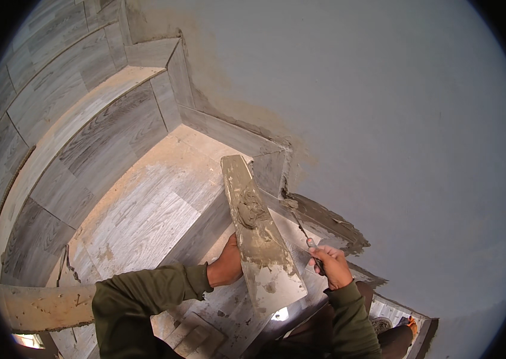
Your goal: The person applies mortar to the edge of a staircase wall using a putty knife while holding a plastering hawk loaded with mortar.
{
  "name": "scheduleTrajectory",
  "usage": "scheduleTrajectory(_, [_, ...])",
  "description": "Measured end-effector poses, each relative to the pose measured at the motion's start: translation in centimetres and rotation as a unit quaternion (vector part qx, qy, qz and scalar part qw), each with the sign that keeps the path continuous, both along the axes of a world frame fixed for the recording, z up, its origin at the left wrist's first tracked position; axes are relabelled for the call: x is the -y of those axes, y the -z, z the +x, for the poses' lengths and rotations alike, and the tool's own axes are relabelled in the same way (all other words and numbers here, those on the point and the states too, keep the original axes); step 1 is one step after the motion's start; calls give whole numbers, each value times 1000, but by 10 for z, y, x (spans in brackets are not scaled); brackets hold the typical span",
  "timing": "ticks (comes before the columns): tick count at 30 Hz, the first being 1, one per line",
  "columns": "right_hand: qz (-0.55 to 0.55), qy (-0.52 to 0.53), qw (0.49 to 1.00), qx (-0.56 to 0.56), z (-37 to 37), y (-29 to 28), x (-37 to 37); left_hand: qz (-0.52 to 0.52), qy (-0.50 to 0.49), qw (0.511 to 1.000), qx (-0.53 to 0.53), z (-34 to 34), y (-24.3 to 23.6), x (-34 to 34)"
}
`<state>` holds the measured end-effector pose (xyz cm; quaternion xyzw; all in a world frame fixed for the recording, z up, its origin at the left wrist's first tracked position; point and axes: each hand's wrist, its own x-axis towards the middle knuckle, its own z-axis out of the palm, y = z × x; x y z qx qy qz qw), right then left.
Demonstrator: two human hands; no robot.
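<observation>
My left hand (227, 261) grips the edge of a long, flat board (277, 284) that tapers slightly. Grey-brown mortar (250, 209) is smeared along it, with a thicker lump near the middle. In my right hand (332, 266) is a small trowel (303, 228) with a thin shank, its fingers closed round the handle. The trowel's tip is at the wall, by the corner of the stepped skirting tiles (274, 170). Wet mortar (324, 221) is spread on the wall just right of that tip.
Wood-look tiled stairs (139, 221) rise toward the upper left. A grey painted wall (396, 131) fills the right side. At lower left stands a curved, tan beam-like piece (49, 305). A tile piece (196, 335) lies low, near my left forearm.
</observation>
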<state>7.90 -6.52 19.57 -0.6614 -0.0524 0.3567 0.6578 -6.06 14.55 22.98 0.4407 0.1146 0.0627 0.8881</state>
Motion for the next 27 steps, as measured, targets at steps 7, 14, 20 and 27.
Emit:
scheduleTrajectory(7, [-33,-40,998,-23,19,8,-27,10,4,1000,-3,-1,0,-1])
scheduleTrajectory(14, [-21,-50,998,-35,38,15,-32,32,5,999,9,-1,-2,0])
scheduleTrajectory(20, [-2,-54,996,-71,46,12,-26,15,-15,1000,-10,-1,-4,1])
scheduleTrajectory(27, [2,-37,996,-86,45,10,-11,35,-7,999,-7,-1,-4,0])
